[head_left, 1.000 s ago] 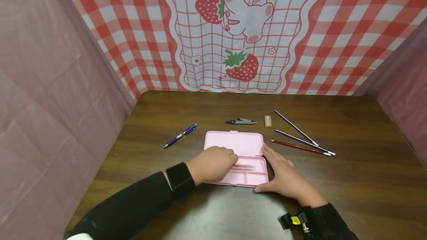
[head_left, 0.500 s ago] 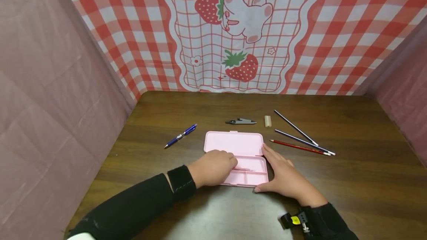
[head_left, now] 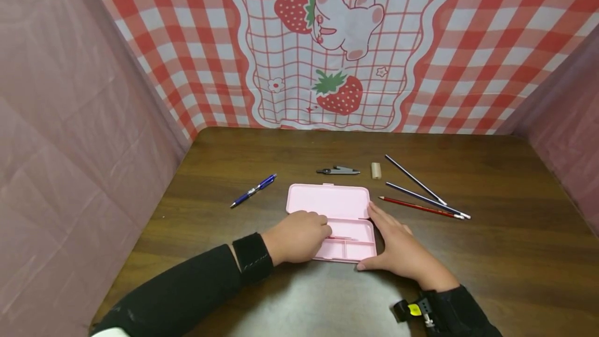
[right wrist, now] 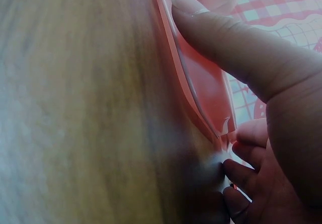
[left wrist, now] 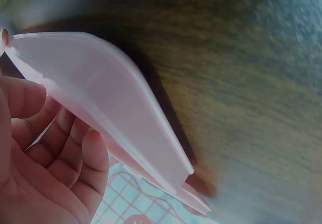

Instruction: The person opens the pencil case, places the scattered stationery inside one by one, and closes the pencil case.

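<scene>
A pink pencil case (head_left: 328, 202) lies with its lid folded back on the wooden table, in the middle of the head view. My left hand (head_left: 297, 236) reaches over its left half, fingers curled. A thin red pencil (head_left: 345, 238) sticks out to the right from under those fingertips, low in the long compartment; its other end is hidden. At the right end of the case, my right hand (head_left: 402, 249) holds it between thumb at the near edge and fingers by the hinge. The left wrist view shows the case wall (left wrist: 115, 93) beside the curled fingers.
A blue pen (head_left: 254, 191) lies to the left. Behind the case are a grey compass (head_left: 339, 170) and a whitish eraser (head_left: 376, 170). To the right, a red pencil (head_left: 416, 206) and two dark pencils (head_left: 414, 178) overlap at their ends. A checked cloth (head_left: 201, 56) hangs behind.
My left hand has shifted slightly toward the near side, and the red pencil under it now sits lower, close to the compartment divider. The right hand and the case have stayed put.
</scene>
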Demonstrator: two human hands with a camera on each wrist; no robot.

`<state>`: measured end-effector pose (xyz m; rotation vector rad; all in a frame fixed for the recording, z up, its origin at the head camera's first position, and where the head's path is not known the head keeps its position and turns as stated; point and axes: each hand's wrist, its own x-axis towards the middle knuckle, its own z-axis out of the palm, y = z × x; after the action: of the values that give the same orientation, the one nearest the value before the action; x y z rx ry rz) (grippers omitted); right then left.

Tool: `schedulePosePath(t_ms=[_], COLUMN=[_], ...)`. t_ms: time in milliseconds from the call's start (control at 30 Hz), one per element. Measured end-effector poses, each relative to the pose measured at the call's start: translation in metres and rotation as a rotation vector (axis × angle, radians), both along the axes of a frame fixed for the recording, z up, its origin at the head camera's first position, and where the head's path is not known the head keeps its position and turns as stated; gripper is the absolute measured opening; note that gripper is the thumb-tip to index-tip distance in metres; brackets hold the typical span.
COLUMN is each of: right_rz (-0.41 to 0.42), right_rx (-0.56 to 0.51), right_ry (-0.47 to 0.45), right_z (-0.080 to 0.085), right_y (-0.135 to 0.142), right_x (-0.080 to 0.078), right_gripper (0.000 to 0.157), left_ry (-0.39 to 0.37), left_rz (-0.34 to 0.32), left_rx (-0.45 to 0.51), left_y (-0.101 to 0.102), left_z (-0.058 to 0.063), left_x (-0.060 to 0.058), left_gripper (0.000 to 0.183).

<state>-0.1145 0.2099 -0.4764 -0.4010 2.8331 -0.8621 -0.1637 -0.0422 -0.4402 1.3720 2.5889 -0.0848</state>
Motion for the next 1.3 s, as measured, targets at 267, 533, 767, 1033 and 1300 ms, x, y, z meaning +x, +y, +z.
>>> schedulePosePath(t_ms=[267,533,767,1033,1300], right_rz=[0.0,-0.001,-0.001,0.0,-0.005], right_rx=[-0.006,0.002,0.004,0.0,0.006], right_ry=[0.001,0.0,-0.007,-0.01,-0.008], right_z=[-0.002,-0.004,-0.003,-0.001,-0.001], right_y=[0.0,0.001,0.0,0.0,0.0], right_x=[0.002,0.001,0.0,0.0,0.0], right_gripper=[0.131,0.131,0.132,0.132,0.132], left_ry=[0.053,0.096,0.122,0.214,0.216], left_rz=[-0.021,0.113,0.312,0.35,0.416], left_rx=[0.033,0.077,0.079,0.084,0.059], left_y=[-0.004,-0.027,-0.06,-0.103,-0.138], left_z=[0.0,0.018,0.03,0.036,0.033], left_x=[-0.004,-0.029,-0.056,-0.084,-0.102], left_gripper=[0.021,0.022,0.028,0.02,0.022])
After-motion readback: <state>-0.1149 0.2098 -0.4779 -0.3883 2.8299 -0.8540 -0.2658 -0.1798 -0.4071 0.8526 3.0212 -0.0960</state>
